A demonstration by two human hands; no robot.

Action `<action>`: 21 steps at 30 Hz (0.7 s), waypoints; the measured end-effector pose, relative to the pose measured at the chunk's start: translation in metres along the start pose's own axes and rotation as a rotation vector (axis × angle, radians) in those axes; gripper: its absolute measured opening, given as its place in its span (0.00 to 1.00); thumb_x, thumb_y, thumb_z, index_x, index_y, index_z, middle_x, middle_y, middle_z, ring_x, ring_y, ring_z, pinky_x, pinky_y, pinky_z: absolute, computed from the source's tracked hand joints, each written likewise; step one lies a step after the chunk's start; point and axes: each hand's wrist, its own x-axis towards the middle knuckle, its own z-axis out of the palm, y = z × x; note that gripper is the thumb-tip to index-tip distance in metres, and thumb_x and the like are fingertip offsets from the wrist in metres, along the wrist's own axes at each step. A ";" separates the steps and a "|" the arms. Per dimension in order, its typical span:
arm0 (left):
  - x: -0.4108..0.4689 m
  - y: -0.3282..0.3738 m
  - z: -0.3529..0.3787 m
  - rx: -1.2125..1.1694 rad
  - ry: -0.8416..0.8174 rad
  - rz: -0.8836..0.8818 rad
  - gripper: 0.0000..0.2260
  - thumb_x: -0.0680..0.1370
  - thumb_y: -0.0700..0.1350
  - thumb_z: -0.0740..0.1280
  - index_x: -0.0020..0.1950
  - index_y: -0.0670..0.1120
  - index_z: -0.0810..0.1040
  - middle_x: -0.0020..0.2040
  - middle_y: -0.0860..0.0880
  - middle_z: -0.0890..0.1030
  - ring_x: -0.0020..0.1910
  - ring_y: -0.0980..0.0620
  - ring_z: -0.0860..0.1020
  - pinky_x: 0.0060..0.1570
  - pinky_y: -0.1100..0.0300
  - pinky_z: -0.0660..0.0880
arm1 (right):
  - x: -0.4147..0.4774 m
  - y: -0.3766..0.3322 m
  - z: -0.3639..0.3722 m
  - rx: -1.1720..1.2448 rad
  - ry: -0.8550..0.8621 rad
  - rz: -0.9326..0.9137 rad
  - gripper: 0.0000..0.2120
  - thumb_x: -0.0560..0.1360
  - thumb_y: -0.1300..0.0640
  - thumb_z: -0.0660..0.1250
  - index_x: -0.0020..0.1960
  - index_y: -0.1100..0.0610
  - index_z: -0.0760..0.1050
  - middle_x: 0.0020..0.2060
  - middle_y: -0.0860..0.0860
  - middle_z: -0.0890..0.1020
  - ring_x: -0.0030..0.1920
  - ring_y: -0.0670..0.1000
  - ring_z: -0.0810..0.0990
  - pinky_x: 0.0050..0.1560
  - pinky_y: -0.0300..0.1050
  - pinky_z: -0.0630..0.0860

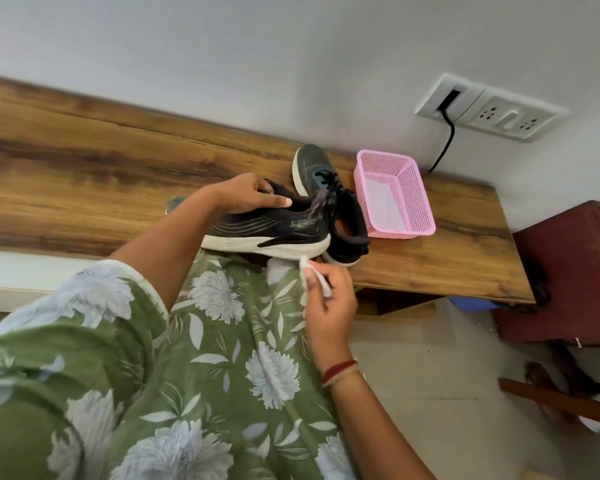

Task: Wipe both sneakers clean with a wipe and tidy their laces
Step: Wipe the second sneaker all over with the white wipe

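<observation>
A dark sneaker with a white sole (274, 233) is held on its side above the front edge of the wooden table (84, 174). My left hand (253, 195) grips its collar from above, thumb along the opening. My right hand (329, 299) pinches a small white wipe (314, 273) just below the heel end of that sole. The second dark sneaker (323, 178) lies on the table behind the first, its black laces loose, toe pointing toward the wall.
A pink mesh basket (413, 202) with something white inside sits to the right of the sneakers. A wall socket panel (492, 109) with a black cable hangs above it. A dark red cabinet (568, 271) stands right of the table.
</observation>
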 end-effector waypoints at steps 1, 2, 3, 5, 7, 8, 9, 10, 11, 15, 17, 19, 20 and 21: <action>-0.002 0.007 0.000 -0.033 0.012 0.023 0.21 0.74 0.54 0.70 0.26 0.47 0.70 0.22 0.56 0.69 0.23 0.57 0.66 0.27 0.65 0.63 | -0.003 -0.004 -0.010 0.043 0.034 0.021 0.06 0.77 0.64 0.65 0.46 0.53 0.76 0.43 0.51 0.76 0.42 0.41 0.74 0.43 0.30 0.70; -0.004 0.012 0.000 -0.060 0.026 0.048 0.21 0.74 0.53 0.70 0.25 0.47 0.70 0.20 0.57 0.69 0.21 0.58 0.65 0.25 0.68 0.63 | -0.005 -0.007 -0.020 0.075 0.067 0.028 0.07 0.77 0.62 0.65 0.45 0.51 0.76 0.43 0.51 0.77 0.43 0.42 0.74 0.44 0.31 0.71; -0.005 0.017 0.002 -0.078 0.034 0.075 0.22 0.74 0.53 0.71 0.24 0.47 0.70 0.19 0.57 0.69 0.20 0.59 0.65 0.25 0.68 0.62 | -0.007 -0.009 -0.030 0.092 0.098 0.020 0.06 0.76 0.60 0.66 0.45 0.48 0.76 0.43 0.51 0.78 0.43 0.43 0.75 0.45 0.33 0.72; -0.005 0.025 0.008 -0.065 0.012 0.127 0.24 0.73 0.54 0.71 0.22 0.46 0.68 0.21 0.53 0.67 0.21 0.56 0.64 0.26 0.66 0.62 | -0.007 -0.013 -0.045 0.087 0.136 -0.021 0.03 0.76 0.54 0.65 0.47 0.47 0.76 0.43 0.50 0.79 0.45 0.47 0.77 0.47 0.37 0.73; -0.005 0.028 0.019 0.003 -0.057 0.123 0.25 0.72 0.57 0.71 0.23 0.45 0.67 0.23 0.50 0.65 0.23 0.54 0.62 0.26 0.65 0.60 | -0.005 -0.015 -0.052 0.030 0.134 -0.050 0.03 0.76 0.54 0.64 0.47 0.49 0.77 0.44 0.50 0.79 0.46 0.47 0.77 0.48 0.36 0.73; -0.005 0.027 0.027 0.045 -0.096 0.107 0.25 0.72 0.58 0.71 0.23 0.46 0.67 0.24 0.49 0.64 0.24 0.53 0.62 0.26 0.64 0.59 | -0.003 -0.014 -0.053 -0.001 0.125 -0.060 0.03 0.76 0.56 0.65 0.48 0.51 0.78 0.44 0.50 0.79 0.46 0.45 0.77 0.48 0.34 0.71; -0.005 0.024 0.036 0.062 -0.125 0.096 0.26 0.72 0.59 0.71 0.24 0.45 0.66 0.24 0.49 0.63 0.24 0.52 0.61 0.27 0.62 0.59 | -0.003 -0.012 -0.052 -0.039 0.115 -0.065 0.03 0.76 0.58 0.66 0.48 0.53 0.78 0.44 0.50 0.79 0.47 0.44 0.77 0.48 0.32 0.70; -0.004 0.018 0.046 0.048 -0.123 0.098 0.26 0.72 0.59 0.71 0.24 0.44 0.66 0.24 0.48 0.62 0.25 0.51 0.61 0.28 0.61 0.58 | -0.003 -0.009 -0.050 -0.076 0.109 -0.067 0.04 0.76 0.60 0.66 0.48 0.55 0.79 0.44 0.49 0.79 0.47 0.43 0.77 0.48 0.30 0.69; -0.005 0.013 0.054 0.020 -0.087 0.112 0.26 0.72 0.58 0.71 0.25 0.42 0.66 0.24 0.48 0.62 0.26 0.50 0.60 0.29 0.59 0.59 | -0.002 -0.006 -0.048 -0.108 0.104 -0.064 0.04 0.75 0.62 0.66 0.48 0.54 0.79 0.44 0.49 0.79 0.47 0.42 0.76 0.48 0.29 0.69; -0.013 0.000 0.066 0.002 0.097 0.228 0.21 0.74 0.54 0.71 0.27 0.43 0.73 0.29 0.57 0.74 0.36 0.61 0.72 0.57 0.57 0.69 | 0.001 -0.001 -0.039 -0.184 0.093 -0.035 0.05 0.75 0.63 0.67 0.47 0.55 0.79 0.43 0.48 0.78 0.44 0.41 0.76 0.46 0.28 0.68; -0.026 0.007 0.068 -0.032 0.189 0.245 0.15 0.75 0.56 0.68 0.34 0.48 0.80 0.49 0.53 0.78 0.53 0.61 0.72 0.58 0.58 0.67 | 0.004 -0.002 -0.036 -0.211 0.090 -0.055 0.04 0.75 0.64 0.67 0.47 0.57 0.79 0.43 0.49 0.77 0.44 0.41 0.75 0.45 0.27 0.68; -0.041 0.015 0.074 -0.011 0.370 0.276 0.21 0.75 0.65 0.60 0.37 0.51 0.82 0.55 0.47 0.76 0.59 0.54 0.72 0.61 0.52 0.67 | 0.007 -0.003 -0.033 -0.228 0.074 -0.081 0.04 0.75 0.64 0.67 0.47 0.58 0.79 0.43 0.50 0.77 0.44 0.41 0.75 0.44 0.27 0.68; -0.049 0.020 0.079 0.069 0.482 0.269 0.25 0.74 0.68 0.56 0.37 0.51 0.82 0.57 0.46 0.76 0.62 0.50 0.72 0.62 0.48 0.66 | 0.008 -0.004 -0.031 -0.232 0.065 -0.093 0.04 0.75 0.64 0.67 0.47 0.58 0.79 0.42 0.50 0.78 0.44 0.41 0.75 0.44 0.27 0.68; -0.058 0.028 0.082 0.166 0.584 0.236 0.28 0.73 0.70 0.53 0.37 0.51 0.82 0.60 0.45 0.75 0.64 0.47 0.70 0.64 0.45 0.65 | 0.009 -0.004 -0.030 -0.232 0.058 -0.098 0.04 0.75 0.64 0.67 0.47 0.58 0.79 0.42 0.50 0.78 0.43 0.40 0.75 0.44 0.27 0.68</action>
